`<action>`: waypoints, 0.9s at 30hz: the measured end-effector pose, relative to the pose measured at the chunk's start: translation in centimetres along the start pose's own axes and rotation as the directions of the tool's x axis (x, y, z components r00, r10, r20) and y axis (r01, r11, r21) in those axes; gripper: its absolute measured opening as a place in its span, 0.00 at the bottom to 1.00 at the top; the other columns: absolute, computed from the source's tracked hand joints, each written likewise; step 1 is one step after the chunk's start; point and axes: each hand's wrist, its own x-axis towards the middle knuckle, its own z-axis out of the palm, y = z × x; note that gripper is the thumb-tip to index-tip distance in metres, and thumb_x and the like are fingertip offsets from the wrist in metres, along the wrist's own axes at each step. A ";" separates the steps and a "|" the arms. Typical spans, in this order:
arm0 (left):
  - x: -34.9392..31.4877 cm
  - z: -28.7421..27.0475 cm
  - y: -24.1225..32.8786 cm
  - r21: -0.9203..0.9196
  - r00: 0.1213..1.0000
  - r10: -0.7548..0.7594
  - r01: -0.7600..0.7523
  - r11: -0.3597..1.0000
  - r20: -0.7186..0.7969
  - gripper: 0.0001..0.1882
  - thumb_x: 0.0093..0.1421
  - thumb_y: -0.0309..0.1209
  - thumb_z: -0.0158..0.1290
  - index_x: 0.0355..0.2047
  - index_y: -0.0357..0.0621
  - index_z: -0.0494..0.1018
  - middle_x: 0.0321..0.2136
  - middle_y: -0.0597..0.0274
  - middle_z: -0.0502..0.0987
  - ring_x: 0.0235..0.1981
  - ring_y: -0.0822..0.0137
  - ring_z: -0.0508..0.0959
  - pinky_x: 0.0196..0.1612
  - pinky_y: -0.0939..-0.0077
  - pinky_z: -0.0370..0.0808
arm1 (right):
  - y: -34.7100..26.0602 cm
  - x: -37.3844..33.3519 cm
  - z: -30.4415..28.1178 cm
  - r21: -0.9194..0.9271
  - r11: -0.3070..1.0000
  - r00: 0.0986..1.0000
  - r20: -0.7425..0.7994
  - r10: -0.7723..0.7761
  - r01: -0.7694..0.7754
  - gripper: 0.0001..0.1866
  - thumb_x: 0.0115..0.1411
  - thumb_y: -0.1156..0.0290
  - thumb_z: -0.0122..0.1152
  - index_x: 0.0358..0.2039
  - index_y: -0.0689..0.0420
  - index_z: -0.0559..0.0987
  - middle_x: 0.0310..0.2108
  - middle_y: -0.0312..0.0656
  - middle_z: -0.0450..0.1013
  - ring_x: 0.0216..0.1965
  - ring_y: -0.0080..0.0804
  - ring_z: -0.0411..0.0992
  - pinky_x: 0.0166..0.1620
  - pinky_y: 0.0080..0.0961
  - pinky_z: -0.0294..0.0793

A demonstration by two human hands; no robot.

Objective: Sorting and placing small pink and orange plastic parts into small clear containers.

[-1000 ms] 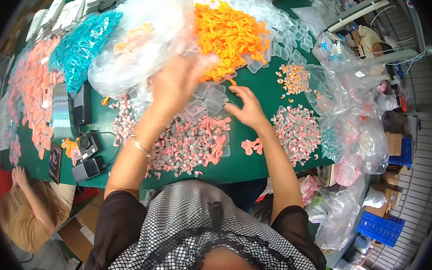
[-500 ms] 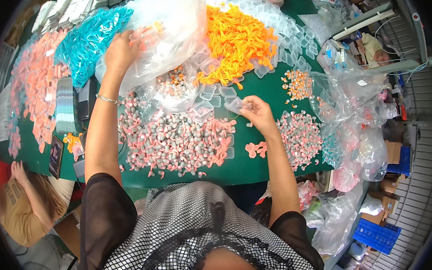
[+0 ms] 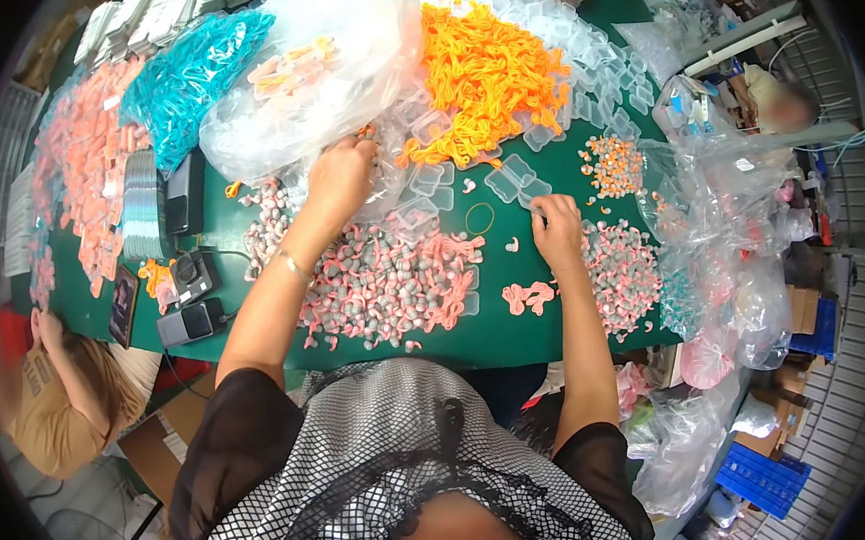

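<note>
My left hand (image 3: 341, 181) reaches down among small orange-and-grey pieces at a thin clear bag (image 3: 386, 183), its fingers bent and closed; what they hold is hidden. The fingers of my right hand (image 3: 557, 231) are curled at the near edge of an opened clear plastic box (image 3: 514, 176), gripping it. Between my arms lies a heap of small pink-and-grey pieces (image 3: 368, 279), with bundled pink cords (image 3: 450, 299) at its right side. A rubber band (image 3: 480, 217) and a loose pink-and-grey piece (image 3: 512, 245) lie left of my right hand.
Orange cords (image 3: 488, 65), empty clear boxes (image 3: 589, 63) and a large cloudy bag (image 3: 339, 86) fill the far side. A teal bag (image 3: 194, 81) and salmon-coloured packs (image 3: 90, 184) lie left. More small pieces (image 3: 622, 277) are right. Another person (image 3: 70, 396) sits at left.
My left hand has moved from the large cloudy bag toward me and right, to the small orange-and-grey pieces. My right hand has shifted right and nearer; the clear box is now opened on the table.
</note>
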 end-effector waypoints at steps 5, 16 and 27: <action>2.0 2.3 -1.2 0.249 0.988 -0.109 0.080 0.965 0.107 0.09 0.46 0.24 0.55 0.31 0.43 0.76 0.31 0.50 0.78 0.31 0.52 0.80 0.31 0.61 0.77 | -0.6 -0.2 -0.3 -0.009 1.000 1.000 0.017 0.026 -0.026 0.12 0.46 0.76 0.63 0.34 0.53 0.77 0.36 0.39 0.73 0.43 0.42 0.69 0.44 0.39 0.67; 0.9 3.6 -1.2 0.244 0.999 -0.050 0.043 0.969 0.023 0.08 0.52 0.28 0.51 0.33 0.49 0.77 0.30 0.54 0.78 0.27 0.55 0.80 0.28 0.60 0.77 | -1.1 -1.2 -0.7 0.018 0.997 0.997 0.036 0.070 -0.071 0.13 0.45 0.73 0.66 0.34 0.52 0.78 0.37 0.38 0.72 0.43 0.40 0.69 0.44 0.37 0.67; 1.1 2.0 -1.9 -0.122 0.997 -0.046 0.039 0.992 -0.058 0.10 0.55 0.23 0.49 0.36 0.41 0.77 0.32 0.48 0.77 0.29 0.49 0.79 0.33 0.59 0.75 | 5.7 1.5 -2.2 0.141 0.919 0.909 -0.158 0.387 -0.367 0.06 0.53 0.74 0.59 0.33 0.55 0.78 0.29 0.41 0.74 0.32 0.39 0.73 0.35 0.33 0.73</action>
